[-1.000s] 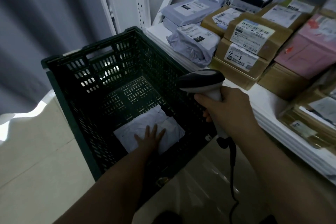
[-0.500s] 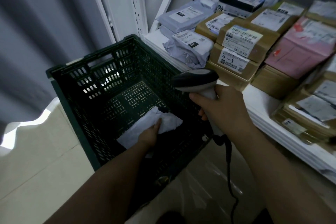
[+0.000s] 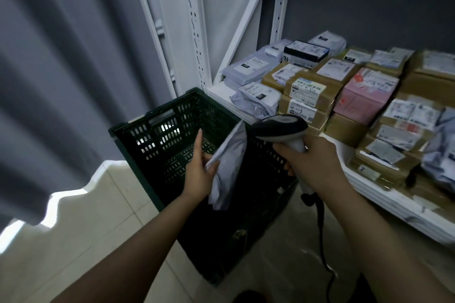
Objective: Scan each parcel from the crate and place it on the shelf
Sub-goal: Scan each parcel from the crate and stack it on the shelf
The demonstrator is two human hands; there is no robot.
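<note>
Limp grey plastic mailer (image 3: 230, 162) is pinched by left hand (image 3: 198, 176) fingers (image 3: 197, 145). Grey handheld scanner (image 3: 280, 126) is gripped tight in the right hand (image 3: 312, 167).

Both bare forearms reach forward over the dark green perforated plastic crate (image 3: 147, 128). The left hand (image 3: 199, 172), above the crate's middle, pinches a limp pale grey plastic mailer parcel (image 3: 230, 160), index finger pointing straight up. The right hand (image 3: 311, 163), above the crate's right wall, grips the handle of a grey-and-black handheld barcode scanner (image 3: 280, 128).
</note>
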